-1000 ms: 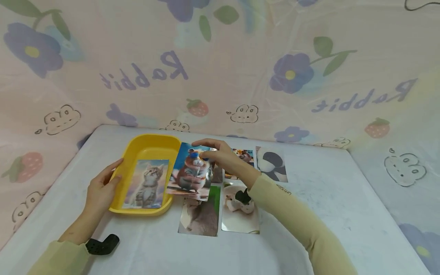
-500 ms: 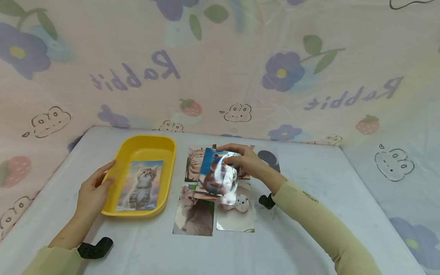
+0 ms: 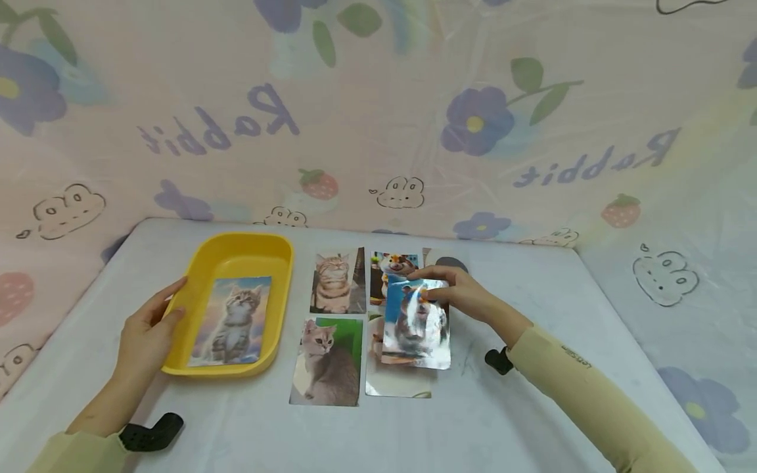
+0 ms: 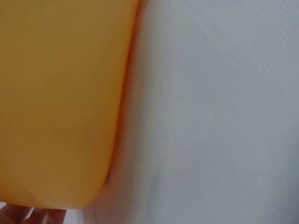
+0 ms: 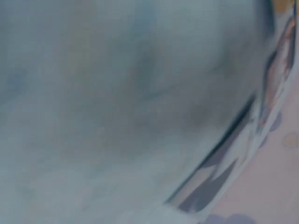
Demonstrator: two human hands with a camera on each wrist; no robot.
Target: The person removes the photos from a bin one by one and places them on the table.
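Observation:
My right hand [image 3: 458, 292] pinches the top edge of a glossy hamster photo [image 3: 416, 324] and holds it just above the photos lying on the white table [image 3: 532, 394]. My left hand [image 3: 148, 332] rests on the left rim of a yellow tray [image 3: 278, 253]; its straight fingers lie against the wall. A kitten photo [image 3: 230, 320] lies flat inside the tray. In the left wrist view only the tray's yellow side [image 4: 60, 102] and the table show. The right wrist view is a blur.
On the table lie a tabby cat photo [image 3: 334, 282], a grey cat photo [image 3: 328, 362], a hamster photo [image 3: 393, 266], and a photo [image 3: 396, 384] partly under the held one. A floral "Rabbit" sheet [image 3: 378, 112] walls the back and sides.
My right hand has carried the hamster photo rightward, from the tray's right rim to above the right column of photos. My left hand has stayed on the tray.

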